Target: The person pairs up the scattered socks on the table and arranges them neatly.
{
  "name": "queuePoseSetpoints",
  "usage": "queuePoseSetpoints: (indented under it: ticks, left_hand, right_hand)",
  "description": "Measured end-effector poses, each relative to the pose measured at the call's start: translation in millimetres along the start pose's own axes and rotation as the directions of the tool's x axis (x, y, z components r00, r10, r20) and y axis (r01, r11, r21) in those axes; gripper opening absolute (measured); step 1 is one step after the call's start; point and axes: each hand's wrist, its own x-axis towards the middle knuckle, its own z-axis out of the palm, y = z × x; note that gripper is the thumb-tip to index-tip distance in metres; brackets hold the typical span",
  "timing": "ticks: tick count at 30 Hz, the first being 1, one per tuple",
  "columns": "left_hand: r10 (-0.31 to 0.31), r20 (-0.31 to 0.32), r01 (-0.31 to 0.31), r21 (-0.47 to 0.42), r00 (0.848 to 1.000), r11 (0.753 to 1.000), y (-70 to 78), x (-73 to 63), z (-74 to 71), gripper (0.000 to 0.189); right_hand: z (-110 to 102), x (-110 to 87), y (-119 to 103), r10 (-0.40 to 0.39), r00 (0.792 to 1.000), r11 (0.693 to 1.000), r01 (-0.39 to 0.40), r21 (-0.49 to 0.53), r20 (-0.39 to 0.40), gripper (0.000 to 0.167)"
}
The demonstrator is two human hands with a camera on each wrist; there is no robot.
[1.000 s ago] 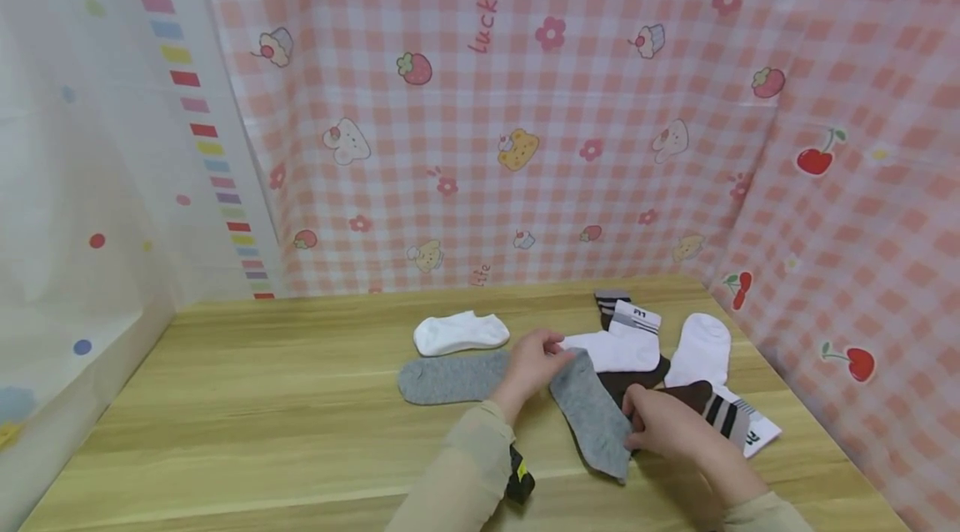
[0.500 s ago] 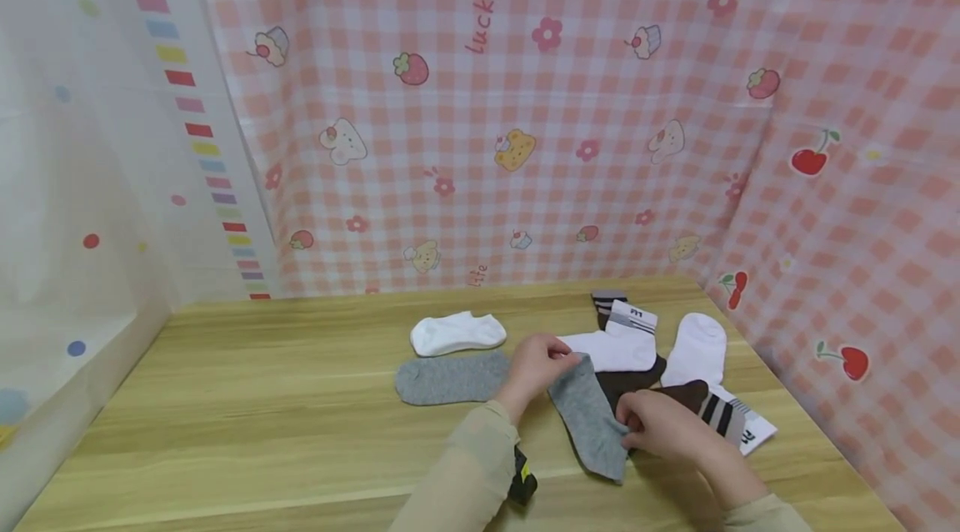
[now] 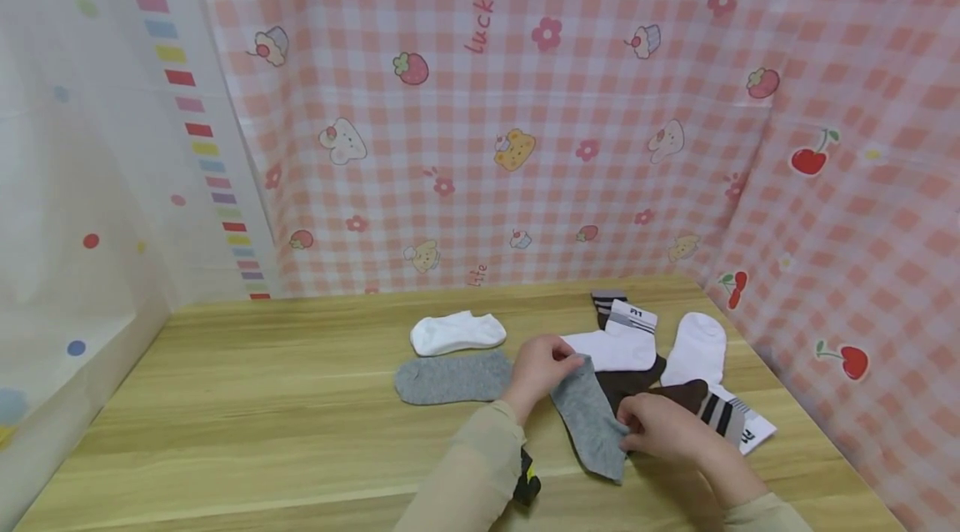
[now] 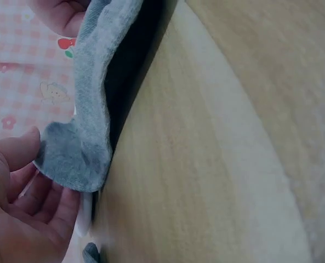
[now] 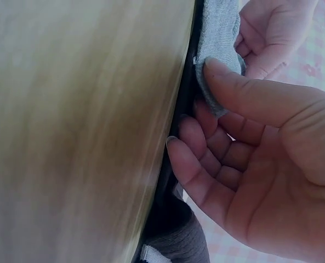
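Note:
A grey ankle sock [image 3: 588, 419] lies slantwise in front of me, held at both ends. My left hand [image 3: 536, 373] pinches its far end between thumb and fingers, and that end curls up from the table in the left wrist view. On its right edge, nearer to me, my right hand [image 3: 663, 428] grips the fabric, with the thumb [image 5: 244, 93] on top and fingertips beneath. Dark fabric [image 4: 132, 60] shows under the grey sock. A second grey sock [image 3: 450, 378] lies flat just left of my left hand, its right end hidden behind the hand.
Above the flat grey sock is a white low-cut sock [image 3: 457, 333]. To the right lie several overlapping socks, including a white lettered sock [image 3: 626, 344], a brown striped sock [image 3: 686, 394] and another white sock [image 3: 697, 348]. A black and yellow item [image 3: 527, 482] sits partly behind my left sleeve.
My left hand has shifted slightly right and nearer, keeping its pinch on the grey sock. My right hand keeps its grip. The head view has turned a little; the other socks lie unchanged.

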Motion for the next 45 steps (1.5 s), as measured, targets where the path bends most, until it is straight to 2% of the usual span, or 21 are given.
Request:
queuePoseSetpoints:
  ticks: [3,9,13,17,23,28,32,35,37,42,45]
  left_hand:
    - [-0.002,-0.026,0.001,-0.049,1.000,0.999,-1.1,-0.8,-0.3,0.010]
    - [-0.008,-0.124,-0.012,-0.161,0.992,0.987,-3.6,-0.3,-5.9,0.009]
    - [-0.022,-0.207,-0.019,-0.191,0.978,0.981,-4.8,0.6,-13.5,0.008]
    - [-0.022,-0.278,-0.029,-0.179,0.960,0.983,-6.3,1.6,-19.6,0.006]
    - [-0.046,-0.314,-0.017,-0.195,0.948,0.981,-3.4,-1.5,-28.7,0.005]
    - [-0.063,-0.343,-0.014,-0.217,0.937,0.976,-0.3,-4.4,-35.3,0.004]
    - [-0.031,-0.384,-0.051,-0.201,0.923,0.978,-1.6,-5.4,-39.6,0.004]
    - [-0.007,-0.410,-0.081,-0.197,0.912,0.977,-1.7,-7.1,-43.8,0.005]
    - [-0.003,-0.422,-0.089,-0.198,0.907,0.976,-1.3,-8.7,-46.8,0.006]
    - [0.000,-0.442,-0.092,-0.187,0.897,0.978,-0.5,-11.9,-54.2,0.007]
    - [0.007,-0.446,-0.098,-0.181,0.895,0.979,0.7,-13.5,-58.8,0.007]
  right_hand:
    - [0.3,-0.7,0.0,0.001,1.000,1.000,-0.001,0.012,-0.008,0.024]
    - [-5.2,-4.1,1.7,0.035,0.998,0.996,-0.031,0.082,-0.043,0.021]
    - [-11.1,-6.7,3.0,0.093,0.991,0.987,-0.079,0.143,-0.095,0.019]
    - [-14.6,-7.1,4.0,0.170,0.972,0.975,-0.142,0.173,-0.163,0.016]
    - [-18.0,-4.9,3.0,0.241,0.931,0.957,-0.183,0.224,-0.273,0.013]
    - [-19.3,-1.2,2.3,0.264,0.879,0.957,-0.187,0.224,-0.397,0.013]
    - [-21.0,2.0,1.3,0.264,0.830,0.960,-0.175,0.221,-0.492,0.013]
    - [-23.1,4.6,-0.2,0.280,0.798,0.956,-0.183,0.228,-0.534,0.013]
    - [-24.4,6.4,-1.1,0.296,0.786,0.951,-0.191,0.242,-0.543,0.013]
    - [-29.4,12.1,-4.6,0.351,0.773,0.929,-0.216,0.302,-0.528,0.015]
    - [-32.0,16.2,-6.9,0.380,0.758,0.916,-0.230,0.327,-0.530,0.017]
